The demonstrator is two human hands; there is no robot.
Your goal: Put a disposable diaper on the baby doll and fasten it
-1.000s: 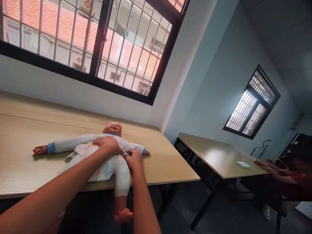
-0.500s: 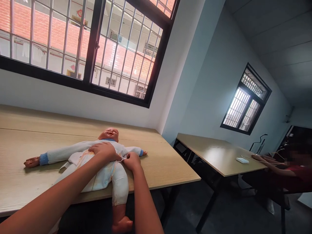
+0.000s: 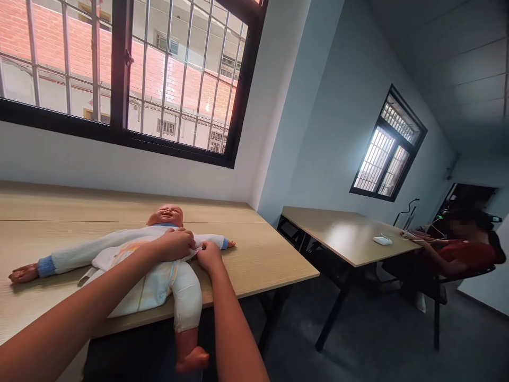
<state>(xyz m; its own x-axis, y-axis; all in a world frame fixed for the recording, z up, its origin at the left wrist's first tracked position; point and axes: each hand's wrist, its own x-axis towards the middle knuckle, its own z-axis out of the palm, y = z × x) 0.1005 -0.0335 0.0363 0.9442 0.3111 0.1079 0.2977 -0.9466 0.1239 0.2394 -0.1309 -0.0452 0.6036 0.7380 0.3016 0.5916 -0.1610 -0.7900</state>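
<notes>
The left hand (image 3: 173,244) is resting curled over the chest of the doll (image 3: 166,215), its fingers bent into the cloth, though I cannot tell whether it is gripping anything. The right hand (image 3: 209,255) is closed to a pinch, its fingers (image 3: 204,246) holding the front edge of the white bodysuit (image 3: 131,239) just beside the left hand.

The doll is lying on its back on a wooden table (image 3: 262,265), directly ahead of both hands. Its long axis is running away from the person, with the head at the far side and one foot (image 3: 193,359) hanging past the near edge. Its arms are stretching out sideways, and the right hand is nearer the blue cuff (image 3: 225,243) on the right of the view. A diaper (image 3: 155,289) is wrapping the doll's middle below both hands.

Well off to the right, a seated person (image 3: 463,254) is reaching towards a small white box (image 3: 382,241) on a second table (image 3: 342,233).
</notes>
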